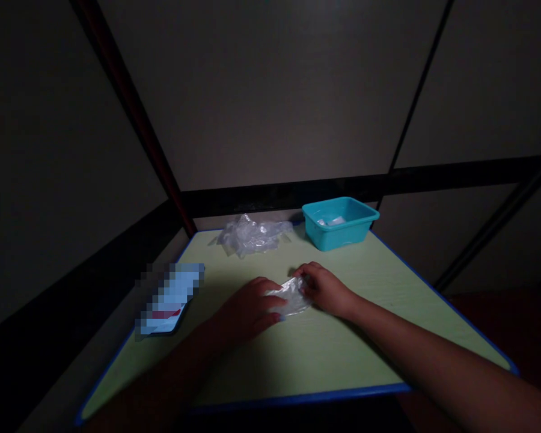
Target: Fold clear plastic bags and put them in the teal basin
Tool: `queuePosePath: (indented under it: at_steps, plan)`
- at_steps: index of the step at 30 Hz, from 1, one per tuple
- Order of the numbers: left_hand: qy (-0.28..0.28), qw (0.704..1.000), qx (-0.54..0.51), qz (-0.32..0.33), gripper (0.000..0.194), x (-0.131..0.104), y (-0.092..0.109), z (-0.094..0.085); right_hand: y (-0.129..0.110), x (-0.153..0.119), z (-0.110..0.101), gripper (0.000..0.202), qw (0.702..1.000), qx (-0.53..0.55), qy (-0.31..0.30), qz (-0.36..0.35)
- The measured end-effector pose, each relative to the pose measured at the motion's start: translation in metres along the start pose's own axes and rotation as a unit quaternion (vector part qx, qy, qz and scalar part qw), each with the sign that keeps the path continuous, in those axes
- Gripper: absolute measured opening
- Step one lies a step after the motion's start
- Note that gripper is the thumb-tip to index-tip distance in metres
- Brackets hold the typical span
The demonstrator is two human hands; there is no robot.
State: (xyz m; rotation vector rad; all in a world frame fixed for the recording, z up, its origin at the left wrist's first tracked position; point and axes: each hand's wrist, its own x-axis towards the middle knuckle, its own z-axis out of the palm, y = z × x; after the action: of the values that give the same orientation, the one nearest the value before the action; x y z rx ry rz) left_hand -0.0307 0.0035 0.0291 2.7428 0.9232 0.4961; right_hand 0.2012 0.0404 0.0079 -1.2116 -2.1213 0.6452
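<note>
So the thing in the middle is a crinkly clear plastic piece (293, 296), maybe a small bag, lying low over the bench (342, 367) between the two hands. The left hand (256, 307) has its fingers loosely spread over the left edge, not clenched, and I'd guess that's to steady something so flimsy. The right hand (320, 288) is curled in at the other end and looks to be pinching the plastic, though the tips are partly hidden. Having a hand at each end probably stops it sliding or folding up, but they also cover both ends, so I can't make out its full outline.

Beyond the hands there's a crumpled heap of clear plastic (255, 236) near the far edge. Right of that sits a turquoise basket (342, 236) with some whitish stuff (336, 221) in it; the front wall hides the bottom. Over by the left edge is what looks like a phone (174, 300), mostly pixelated out, well apart from the plastic. Dark wall panels (279, 96) close off the back, and the light's pretty dim.
</note>
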Motion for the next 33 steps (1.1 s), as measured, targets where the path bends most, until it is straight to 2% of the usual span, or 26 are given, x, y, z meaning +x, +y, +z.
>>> queuePosePath:
  at_steps: [10,16,19,21,24,26,28,30,33]
  plan:
    - [0.002,0.998,0.02,0.055,0.041,0.009,-0.003,0.011,0.003,-0.001,-0.003,0.036,1.0,0.009,-0.015,0.009]
    - [0.026,0.999,0.029,0.027,0.038,0.005,-0.002,0.002,0.005,-0.001,-0.006,0.033,0.999,0.042,-0.018,0.024]
    - [0.034,0.998,0.025,0.035,0.042,0.005,0.0,0.004,0.005,-0.001,-0.009,0.028,0.993,0.103,-0.036,0.044]
    - [0.035,0.998,0.025,0.045,0.04,0.006,0.002,0.006,0.004,-0.002,-0.01,0.031,0.99,0.128,-0.045,0.051]
    - [0.062,0.997,0.02,0.034,0.037,0.008,0.003,0.004,0.001,-0.002,-0.01,0.034,0.99,0.12,-0.053,0.043]
    - [0.078,0.997,0.021,0.018,0.045,0.008,0.005,0.002,0.0,-0.002,-0.009,0.032,0.994,0.096,-0.046,0.018]
    - [0.061,0.998,0.033,-0.013,0.066,0.007,0.009,0.002,-0.002,-0.003,-0.009,0.033,0.998,0.062,-0.026,-0.013]
    - [0.014,0.997,0.046,-0.057,0.086,0.005,0.015,0.006,-0.004,-0.004,-0.009,0.038,0.999,0.03,-0.018,-0.03]
    - [-0.059,0.991,0.053,-0.111,0.089,0.002,0.027,0.015,-0.01,-0.007,-0.013,0.048,0.998,0.015,-0.056,-0.008]
